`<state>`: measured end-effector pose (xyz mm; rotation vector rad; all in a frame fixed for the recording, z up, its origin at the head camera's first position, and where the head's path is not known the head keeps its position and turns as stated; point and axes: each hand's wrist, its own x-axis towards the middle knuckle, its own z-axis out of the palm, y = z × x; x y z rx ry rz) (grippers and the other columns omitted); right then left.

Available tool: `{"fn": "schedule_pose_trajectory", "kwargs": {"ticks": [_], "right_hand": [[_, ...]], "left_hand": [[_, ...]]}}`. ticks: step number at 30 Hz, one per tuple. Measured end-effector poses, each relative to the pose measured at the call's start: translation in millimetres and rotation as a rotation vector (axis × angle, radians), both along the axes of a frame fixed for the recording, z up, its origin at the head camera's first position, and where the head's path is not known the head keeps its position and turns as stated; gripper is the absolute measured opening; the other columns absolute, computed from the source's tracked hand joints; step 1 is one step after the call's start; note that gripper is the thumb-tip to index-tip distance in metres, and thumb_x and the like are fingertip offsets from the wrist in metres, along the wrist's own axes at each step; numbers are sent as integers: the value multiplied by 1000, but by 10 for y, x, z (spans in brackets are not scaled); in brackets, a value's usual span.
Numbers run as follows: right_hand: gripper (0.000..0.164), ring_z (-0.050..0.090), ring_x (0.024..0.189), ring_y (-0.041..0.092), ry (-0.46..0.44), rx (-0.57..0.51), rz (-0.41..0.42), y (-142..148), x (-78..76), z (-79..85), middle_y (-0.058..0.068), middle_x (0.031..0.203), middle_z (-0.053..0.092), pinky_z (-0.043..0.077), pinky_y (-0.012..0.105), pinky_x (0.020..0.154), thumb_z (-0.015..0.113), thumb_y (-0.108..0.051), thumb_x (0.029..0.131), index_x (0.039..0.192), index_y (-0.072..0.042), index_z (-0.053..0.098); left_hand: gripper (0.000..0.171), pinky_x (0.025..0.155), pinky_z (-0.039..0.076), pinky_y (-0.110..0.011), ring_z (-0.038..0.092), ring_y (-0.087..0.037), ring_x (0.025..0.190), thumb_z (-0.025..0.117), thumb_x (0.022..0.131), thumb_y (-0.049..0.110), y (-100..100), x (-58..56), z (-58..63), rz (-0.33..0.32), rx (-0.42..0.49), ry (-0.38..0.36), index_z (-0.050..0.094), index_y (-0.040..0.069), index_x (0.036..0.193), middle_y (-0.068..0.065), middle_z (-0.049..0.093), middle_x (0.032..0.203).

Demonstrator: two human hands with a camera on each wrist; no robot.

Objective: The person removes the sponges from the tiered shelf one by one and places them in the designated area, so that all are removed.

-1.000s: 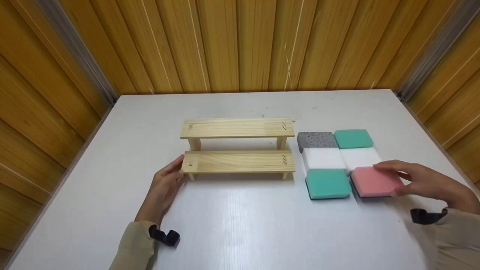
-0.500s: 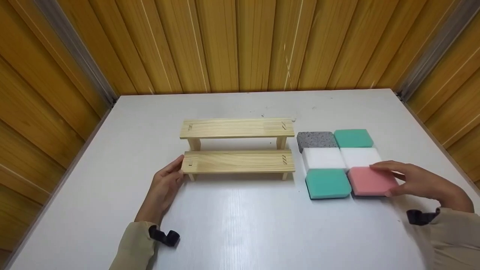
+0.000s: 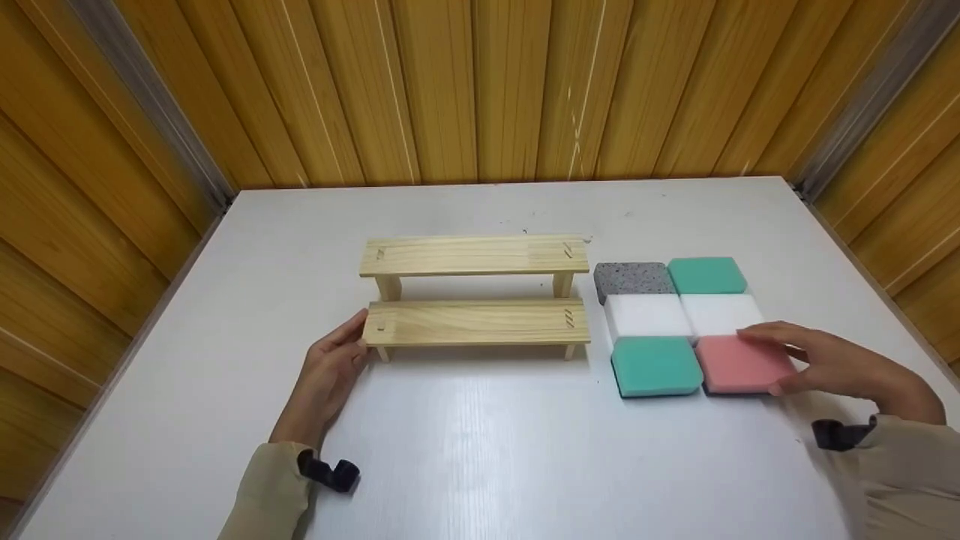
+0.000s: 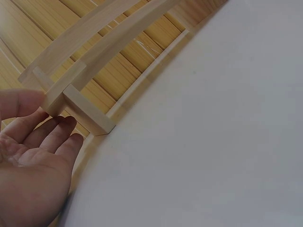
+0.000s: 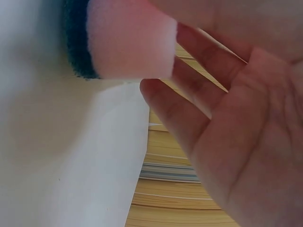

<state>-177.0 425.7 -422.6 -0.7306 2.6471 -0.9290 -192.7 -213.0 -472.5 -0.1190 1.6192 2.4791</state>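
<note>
In the head view, a two-tier wooden stand (image 3: 474,324) is in the middle of the table. My left hand (image 3: 330,375) grips the left end of its lower board; the left wrist view has the thumb on the board's end (image 4: 61,97) and the fingers curled below. On the right, my right hand (image 3: 844,367) holds a pink sponge (image 3: 742,366) between thumb and fingers. A dark scouring layer (image 5: 78,38) forms the sponge's underside. The pink sponge lies beside a green sponge (image 3: 654,367), at the near right of a block of sponges.
Behind these two are white sponges (image 3: 646,316), a speckled grey sponge (image 3: 634,279) and another green sponge (image 3: 706,275). All rest on a white table (image 3: 480,457) enclosed by wood-patterned walls (image 3: 480,90). Black straps circle both wrists.
My right hand has shifted the pink sponge slightly left, closer to the near green sponge, mostly in the first half second. The left hand and the stand stay in place.
</note>
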Motion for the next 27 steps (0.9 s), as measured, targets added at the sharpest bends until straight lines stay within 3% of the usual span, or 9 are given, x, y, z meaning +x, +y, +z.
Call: {"fn": "schedule_pose_trajectory", "kwargs": {"ticks": [5, 11, 23, 27], "right_hand": [[69, 24, 115, -30, 6, -15, 31, 5, -12, -17, -33, 132, 39, 28, -4, 89, 76, -8, 77, 139, -7, 48], [69, 23, 114, -31, 8, 19, 19, 27, -7, -18, -16, 137, 47, 32, -1, 88, 75, -8, 77, 140, -18, 49], [68, 25, 116, -30, -7, -38, 10, 7, 2, -9, -14, 137, 48, 26, -5, 90, 72, 1, 78, 139, -18, 50], [66, 24, 115, -30, -10, -22, -5, -3, 3, 5, -17, 137, 48, 26, -5, 90, 72, -4, 80, 140, -18, 50]], "left_hand": [[59, 119, 27, -28, 22, -18, 147, 42, 94, -8, 0, -10, -7, -6, -4, 3, 26, 1, 150, -8, 21, 160], [58, 118, 29, -27, 24, -18, 146, 43, 94, -8, 6, -13, -16, 3, -15, 1, 28, 1, 150, -8, 22, 160], [58, 114, 34, -26, 26, -20, 146, 44, 94, -8, 8, -21, -20, 6, -24, 0, 29, 2, 149, -8, 22, 159], [58, 113, 35, -24, 26, -20, 146, 43, 94, -9, 2, -20, -18, 13, -14, -5, 29, 1, 149, -9, 22, 159]]}}
